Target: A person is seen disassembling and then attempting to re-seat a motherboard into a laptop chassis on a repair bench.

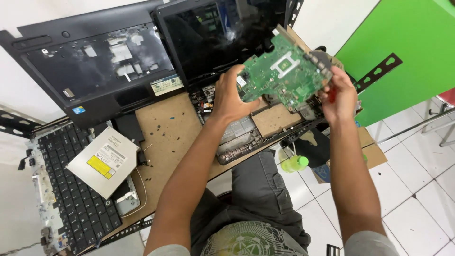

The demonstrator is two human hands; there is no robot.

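Holding the green circuit board (284,71) up over the gutted laptop base (251,135) on the table (166,128), I have my left hand (232,95) and right hand (339,97) clenched on opposite edges. It looks lifted free; whatever comes next wants a steady, level grip.

green circuit board (284,71), black keyboard (78,189), perhaps silver drive (105,160)

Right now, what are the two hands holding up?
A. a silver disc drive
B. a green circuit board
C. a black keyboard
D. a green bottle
B: the left hand and right hand grip the green circuit board by its opposite edges, above the opened laptop base.
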